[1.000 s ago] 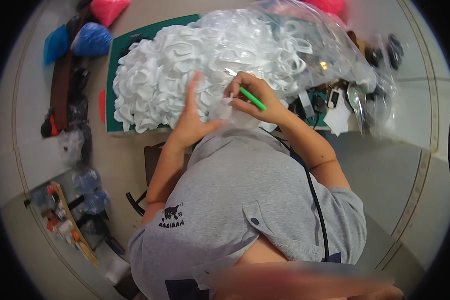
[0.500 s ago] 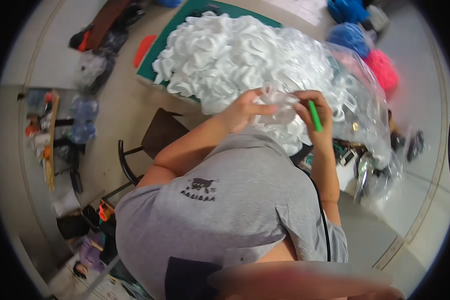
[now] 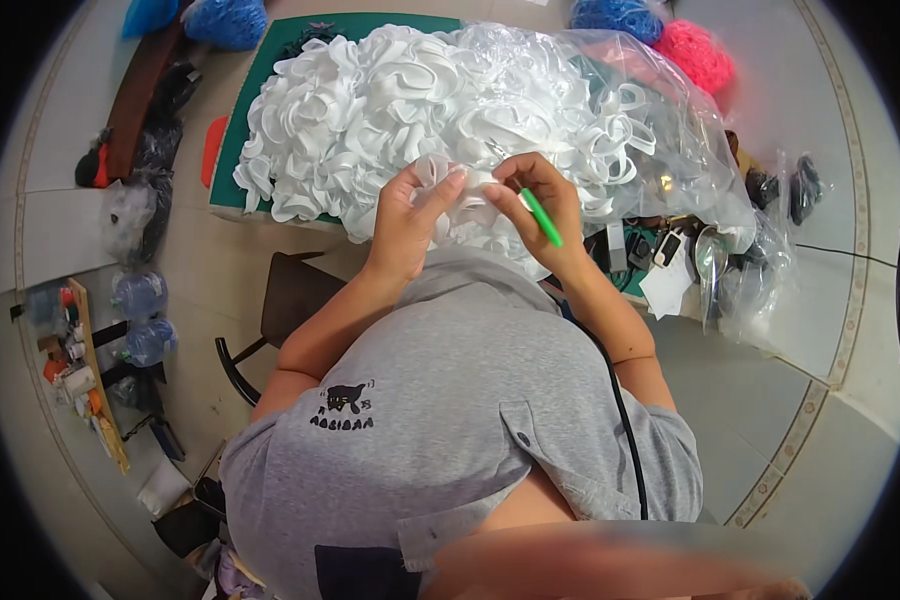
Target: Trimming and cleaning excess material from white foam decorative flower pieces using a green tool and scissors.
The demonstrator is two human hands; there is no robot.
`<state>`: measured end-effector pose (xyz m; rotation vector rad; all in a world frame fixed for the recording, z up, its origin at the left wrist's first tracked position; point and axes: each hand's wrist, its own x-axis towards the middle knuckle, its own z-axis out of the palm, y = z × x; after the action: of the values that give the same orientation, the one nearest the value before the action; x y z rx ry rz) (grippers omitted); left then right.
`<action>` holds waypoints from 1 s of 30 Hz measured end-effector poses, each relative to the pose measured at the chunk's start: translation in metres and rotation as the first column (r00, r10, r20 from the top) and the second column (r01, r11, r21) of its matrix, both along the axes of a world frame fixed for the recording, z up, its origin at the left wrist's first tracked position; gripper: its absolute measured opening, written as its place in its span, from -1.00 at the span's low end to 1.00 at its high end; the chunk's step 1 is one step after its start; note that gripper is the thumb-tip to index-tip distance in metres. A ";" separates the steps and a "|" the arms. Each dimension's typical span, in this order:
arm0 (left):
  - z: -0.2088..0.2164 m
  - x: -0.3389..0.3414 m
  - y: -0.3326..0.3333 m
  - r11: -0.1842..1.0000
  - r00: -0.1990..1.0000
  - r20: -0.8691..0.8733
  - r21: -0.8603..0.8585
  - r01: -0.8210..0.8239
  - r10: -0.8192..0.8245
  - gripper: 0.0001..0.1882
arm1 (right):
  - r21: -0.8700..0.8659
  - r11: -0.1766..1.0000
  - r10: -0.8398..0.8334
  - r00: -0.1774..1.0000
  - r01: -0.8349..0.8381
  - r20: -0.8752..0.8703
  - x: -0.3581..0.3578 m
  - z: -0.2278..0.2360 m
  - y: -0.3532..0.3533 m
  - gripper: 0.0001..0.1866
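Observation:
A soft white band (image 3: pixel 478 182), looped like the ones in the pile, is stretched between my hands just above the near edge of a large heap of white bands (image 3: pixel 400 110). My left hand (image 3: pixel 404 222) pinches one end between thumb and fingers. My right hand (image 3: pixel 548 200) grips the other end with thumb and fingertips. Tucked in that same hand is a slim bright green stick-like tool (image 3: pixel 541 217), slanting down toward the wrist; its exact kind cannot be made out.
The heap covers most of a green-topped table (image 3: pixel 245 110). Clear plastic sheeting (image 3: pixel 685 150) lies at its right side, above small items and a white paper (image 3: pixel 668 285). A dark chair (image 3: pixel 295 295) stands to the left. Blue (image 3: pixel 615 15) and pink bundles (image 3: pixel 695 55) lie beyond.
The view has shifted, so the heap appears farther left. Both hands have drawn closer together, and the band is now held taut between the fingertips. The green tool stays in the right hand.

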<state>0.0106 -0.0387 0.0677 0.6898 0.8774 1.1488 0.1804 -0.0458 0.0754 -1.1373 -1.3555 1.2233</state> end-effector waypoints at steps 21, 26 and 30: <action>-0.050 -0.036 0.043 0.971 0.722 -0.683 0.079 0.223 -0.110 -0.58 | -0.457 0.885 -0.441 0.472 0.088 -0.763 0.083 -0.003 0.034 -0.72; -0.045 -0.016 0.043 0.842 0.584 -0.799 0.213 0.496 -0.142 -0.47 | -0.351 0.924 -0.295 0.296 -0.155 -0.908 0.067 -0.005 0.030 -0.74; -0.025 0.014 0.029 0.739 0.715 -0.489 0.190 0.647 -0.500 -0.47 | -0.221 0.944 -0.171 0.211 -0.245 -0.962 0.059 -0.015 0.031 -0.75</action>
<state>0.0242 -0.0096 0.0424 1.4378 0.7106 0.5745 0.2391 -0.0149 0.0602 -0.2413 -0.1191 1.7837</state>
